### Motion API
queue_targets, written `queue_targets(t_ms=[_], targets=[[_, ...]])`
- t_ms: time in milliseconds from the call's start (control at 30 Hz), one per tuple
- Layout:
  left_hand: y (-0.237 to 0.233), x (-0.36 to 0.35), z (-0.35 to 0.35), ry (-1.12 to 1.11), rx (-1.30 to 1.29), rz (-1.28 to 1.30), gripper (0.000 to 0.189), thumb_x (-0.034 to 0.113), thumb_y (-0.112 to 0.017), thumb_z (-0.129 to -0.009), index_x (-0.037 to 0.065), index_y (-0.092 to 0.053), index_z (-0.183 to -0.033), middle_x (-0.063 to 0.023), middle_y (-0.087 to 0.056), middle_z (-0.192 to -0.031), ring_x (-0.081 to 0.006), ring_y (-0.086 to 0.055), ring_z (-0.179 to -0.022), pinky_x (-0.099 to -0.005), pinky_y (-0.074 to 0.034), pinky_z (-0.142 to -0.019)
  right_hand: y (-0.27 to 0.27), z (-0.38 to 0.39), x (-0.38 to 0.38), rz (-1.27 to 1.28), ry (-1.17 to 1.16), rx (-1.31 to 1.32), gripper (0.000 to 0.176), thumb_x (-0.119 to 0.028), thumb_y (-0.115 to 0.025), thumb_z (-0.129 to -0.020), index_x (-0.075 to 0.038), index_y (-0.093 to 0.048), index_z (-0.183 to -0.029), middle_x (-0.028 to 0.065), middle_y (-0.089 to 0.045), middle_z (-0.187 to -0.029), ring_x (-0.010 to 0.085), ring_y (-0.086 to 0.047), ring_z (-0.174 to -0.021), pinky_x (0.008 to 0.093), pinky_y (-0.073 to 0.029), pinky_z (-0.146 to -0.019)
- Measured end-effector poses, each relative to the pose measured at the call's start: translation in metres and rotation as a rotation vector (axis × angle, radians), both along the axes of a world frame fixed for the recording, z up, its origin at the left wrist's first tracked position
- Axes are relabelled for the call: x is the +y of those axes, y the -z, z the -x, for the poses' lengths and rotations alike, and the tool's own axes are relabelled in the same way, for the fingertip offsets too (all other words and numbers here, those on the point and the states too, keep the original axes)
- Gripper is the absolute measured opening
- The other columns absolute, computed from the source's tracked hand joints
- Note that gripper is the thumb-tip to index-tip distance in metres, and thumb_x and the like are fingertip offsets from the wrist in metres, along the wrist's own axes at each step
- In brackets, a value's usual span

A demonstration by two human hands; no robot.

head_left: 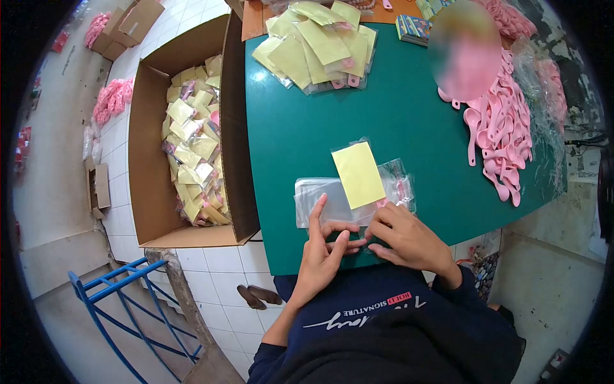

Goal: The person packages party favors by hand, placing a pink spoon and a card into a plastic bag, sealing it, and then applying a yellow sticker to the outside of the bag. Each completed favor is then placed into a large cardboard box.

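On the green tabletop, near its front edge, a stack of clear plastic bags [316, 208] lies flat. Over it rests a yellow card [359, 175] in a clear sleeve, with a bit of pink at its lower end. My left hand [326, 249] is at the stack's near edge, index finger stretched out over the bags and the other fingers apart, reaching toward my right fingertips. Just below the card, my right hand [406, 238] has its fingers bent together in a pinch at a bit of clear plastic; what exactly they grip is hidden.
A pile of pink spoons [502, 121] covers the table's right side. Filled yellow-card packets [320, 48] are heaped at the far left. Beside the table stands a deep cardboard box [147, 160] full of similar packets. A blue metal frame [115, 291] is at lower left.
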State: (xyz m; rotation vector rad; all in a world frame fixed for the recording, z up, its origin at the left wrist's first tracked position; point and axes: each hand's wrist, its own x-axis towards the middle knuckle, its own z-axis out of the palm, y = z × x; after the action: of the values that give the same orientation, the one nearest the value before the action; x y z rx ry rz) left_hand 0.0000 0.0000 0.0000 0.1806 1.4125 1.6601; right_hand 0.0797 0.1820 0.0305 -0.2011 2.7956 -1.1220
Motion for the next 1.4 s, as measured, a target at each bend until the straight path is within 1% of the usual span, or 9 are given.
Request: queue_targets(t_ms=[167,467,667,867,967,1167,1267,1367,1400], targets=[[-0.005,0.001,0.003,0.02,0.03,0.026,0.063,0.001,-0.044,-0.094,0.011,-0.007,-0.145,-0.0131,-0.054,-0.104,-0.0224,-0.065,-0.089,-0.0311,-0.056,-0.078,0.002,0.001,-0.006,-0.033,-0.018,0.036,0.028,-0.012,-0.071,-0.07,-0.007,-0.053,-0.091,0.0095,-0.047,-0.094,0.0284,-0.05,-0.091,0.0381,-0.04,-0.076],[-0.005,-0.005,0.008,0.091,-0.14,-0.132,0.055,0.008,-0.042,-0.096,0.01,-0.015,-0.143,-0.0169,-0.047,-0.121,-0.029,-0.053,-0.114,-0.0364,-0.047,-0.094,0.006,0.003,-0.004,-0.073,0.071,0.213,0.021,-0.011,-0.069,-0.071,-0.006,-0.054,-0.086,0.008,-0.049,-0.086,0.0269,-0.051,-0.085,0.037,-0.039,-0.076],[-0.009,-0.011,0.0,0.027,0.007,-0.025,0.055,0.004,-0.043,-0.095,0.01,-0.017,-0.143,-0.0164,-0.043,-0.126,-0.0271,-0.054,-0.114,-0.032,-0.051,-0.088,0.003,-0.004,0.005,-0.103,0.043,0.106,0.02,-0.014,-0.066,-0.076,-0.006,-0.054,-0.091,0.0088,-0.05,-0.091,0.0271,-0.051,-0.093,0.0393,-0.039,-0.08],[-0.007,-0.008,-0.006,0.007,-0.024,-0.015,0.057,0.002,-0.044,-0.094,0.011,-0.015,-0.143,-0.0165,-0.044,-0.124,-0.0261,-0.058,-0.108,-0.031,-0.054,-0.081,0.009,-0.005,-0.008,-0.128,0.014,0.1,0.024,-0.014,-0.07,-0.071,-0.008,-0.056,-0.09,0.0071,-0.05,-0.089,0.0258,-0.051,-0.089,0.0385,-0.039,-0.079],[-0.006,-0.009,-0.006,0.068,0.017,0.024,0.056,0.004,-0.039,-0.095,0.011,-0.012,-0.143,-0.014,-0.047,-0.119,-0.0274,-0.057,-0.108,-0.0353,-0.053,-0.085,0.011,-0.004,-0.011,-0.137,-0.016,0.093,0.024,-0.013,-0.069,-0.072,-0.008,-0.055,-0.09,0.0071,-0.049,-0.087,0.0253,-0.051,-0.087,0.0378,-0.039,-0.078],[-0.007,-0.011,0.001,0.019,-0.045,-0.013,0.057,0.008,-0.045,-0.095,0.012,-0.016,-0.143,-0.0102,-0.05,-0.106,-0.022,-0.06,-0.099,-0.0324,-0.054,-0.082,0.011,0.006,-0.017,-0.211,-0.017,0.178,0.019,-0.012,-0.068,-0.072,-0.006,-0.054,-0.084,0.0072,-0.048,-0.085,0.024,-0.05,-0.085,0.0368,-0.039,-0.077],[-0.011,-0.011,0.007,0.011,-0.091,-0.022,0.055,0.009,-0.047,-0.095,0.011,-0.02,-0.142,-0.0106,-0.052,-0.107,-0.022,-0.06,-0.1,-0.0303,-0.053,-0.081,0.007,0.009,-0.017,-0.219,-0.052,0.244,0.015,-0.015,-0.063,-0.074,-0.006,-0.056,-0.083,0.0066,-0.049,-0.082,0.0223,-0.051,-0.085,0.0374,-0.04,-0.077],[-0.007,-0.008,0.006,0.089,0.215,0.123,0.054,0.006,-0.047,-0.094,0.009,-0.023,-0.142,-0.0125,-0.058,-0.105,-0.0184,-0.062,-0.093,-0.029,-0.053,-0.077,0.006,0.009,-0.016,-0.198,-0.077,0.3,0.019,-0.013,-0.069,-0.071,-0.006,-0.055,-0.082,0.0061,-0.05,-0.082,0.0223,-0.052,-0.082,0.0372,-0.039,-0.078],[-0.008,-0.005,0.007,0.097,0.188,0.118,0.054,0.006,-0.048,-0.094,0.01,-0.024,-0.142,-0.0124,-0.06,-0.101,-0.0163,-0.062,-0.09,-0.0281,-0.053,-0.075,0.003,0.009,-0.015,-0.188,-0.086,0.295,0.02,-0.014,-0.07,-0.071,-0.006,-0.055,-0.082,0.0056,-0.052,-0.081,0.0215,-0.053,-0.08,0.0378,-0.039,-0.079]])
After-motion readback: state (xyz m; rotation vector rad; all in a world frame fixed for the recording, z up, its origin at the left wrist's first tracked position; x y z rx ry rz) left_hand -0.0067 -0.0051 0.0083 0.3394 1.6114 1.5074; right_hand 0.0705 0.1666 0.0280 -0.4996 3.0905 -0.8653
